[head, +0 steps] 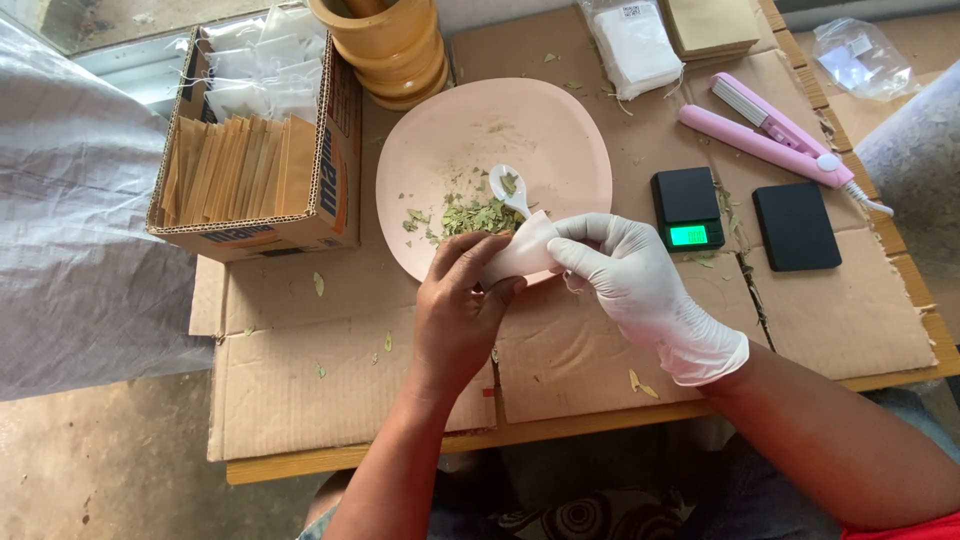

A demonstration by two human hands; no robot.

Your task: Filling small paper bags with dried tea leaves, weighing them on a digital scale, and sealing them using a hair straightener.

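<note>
My bare left hand (455, 310) and my right hand (635, 285), in a white glove, together hold a small white filter bag (522, 252) at the near rim of a pink plate (560, 125). Both hands pinch the bag from opposite sides. On the plate lies a heap of crushed green leaves (475, 215) with a small white spoon (508, 187) resting in it, just beyond the bag.
A cardboard box (335, 165) of brown envelopes and white bags stands at left. A wooden mortar (390, 45) is behind the plate. Right of the plate sit a small black scale (687, 205), a black lid (795, 225), a pink sealer (775, 135) and stacked bags (635, 45).
</note>
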